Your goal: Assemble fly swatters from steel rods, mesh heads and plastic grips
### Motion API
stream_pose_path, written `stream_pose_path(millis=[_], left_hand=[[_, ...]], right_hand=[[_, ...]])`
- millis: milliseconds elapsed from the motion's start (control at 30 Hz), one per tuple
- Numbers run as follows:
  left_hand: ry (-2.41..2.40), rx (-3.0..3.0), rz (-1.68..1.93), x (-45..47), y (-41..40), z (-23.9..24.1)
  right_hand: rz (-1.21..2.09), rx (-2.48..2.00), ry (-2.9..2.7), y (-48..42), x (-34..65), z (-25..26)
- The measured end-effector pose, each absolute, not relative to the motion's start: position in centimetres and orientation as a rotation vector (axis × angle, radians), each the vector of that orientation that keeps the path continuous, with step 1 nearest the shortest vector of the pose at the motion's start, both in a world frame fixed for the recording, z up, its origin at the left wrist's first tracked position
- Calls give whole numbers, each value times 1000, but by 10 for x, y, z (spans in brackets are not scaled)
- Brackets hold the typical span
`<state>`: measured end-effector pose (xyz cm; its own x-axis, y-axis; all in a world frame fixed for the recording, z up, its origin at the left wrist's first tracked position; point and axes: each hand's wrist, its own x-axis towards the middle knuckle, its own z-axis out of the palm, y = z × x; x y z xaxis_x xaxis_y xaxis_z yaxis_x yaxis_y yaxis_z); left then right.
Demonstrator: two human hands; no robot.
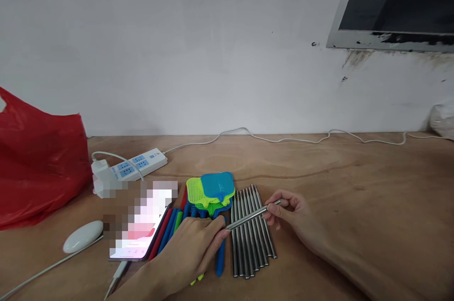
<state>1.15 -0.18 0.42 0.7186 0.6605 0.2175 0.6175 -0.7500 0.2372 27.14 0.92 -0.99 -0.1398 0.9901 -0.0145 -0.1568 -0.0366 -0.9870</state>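
A thin steel rod [251,216] is held slantwise between both hands just above a row of several more steel rods [252,239] lying on the wooden table [354,187]. My right hand [289,213] pinches its upper end. My left hand [193,253] has its fingertips closed on the lower end and rests over coloured plastic handles [168,230]. Stacked fly-swatter heads in blue and yellow-green [213,192] lie just behind my left hand.
A phone [140,227] with a lit screen lies to the left, with a white oval device [83,236] and a cable beside it. A white power strip [133,165] and a red plastic bag [35,164] sit at back left. A white cord [283,139] runs along the wall.
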Motion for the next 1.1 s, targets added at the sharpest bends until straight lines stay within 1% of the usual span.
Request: stream_pose_path(millis=[133, 300, 500, 667, 933, 1100], left_hand=[[1016, 2771, 426, 12, -2, 7], [1048, 2754, 483, 12, -3, 8], [1031, 2702, 476, 16, -5, 7], [1077, 2726, 497, 13, -4, 3], [1176, 2700, 742, 11, 1, -15], [1224, 2665, 762, 12, 1, -13]], right_hand=[[1317, -1009, -1131, 13, 277, -11], [1126, -953, -901, 19, 285, -10], [1028, -926, -749, 19, 279, -8], [1066, -943, -759, 19, 276, -9], [1015, -954, -767, 23, 277, -15], [1128, -976, -751, 18, 277, -12]])
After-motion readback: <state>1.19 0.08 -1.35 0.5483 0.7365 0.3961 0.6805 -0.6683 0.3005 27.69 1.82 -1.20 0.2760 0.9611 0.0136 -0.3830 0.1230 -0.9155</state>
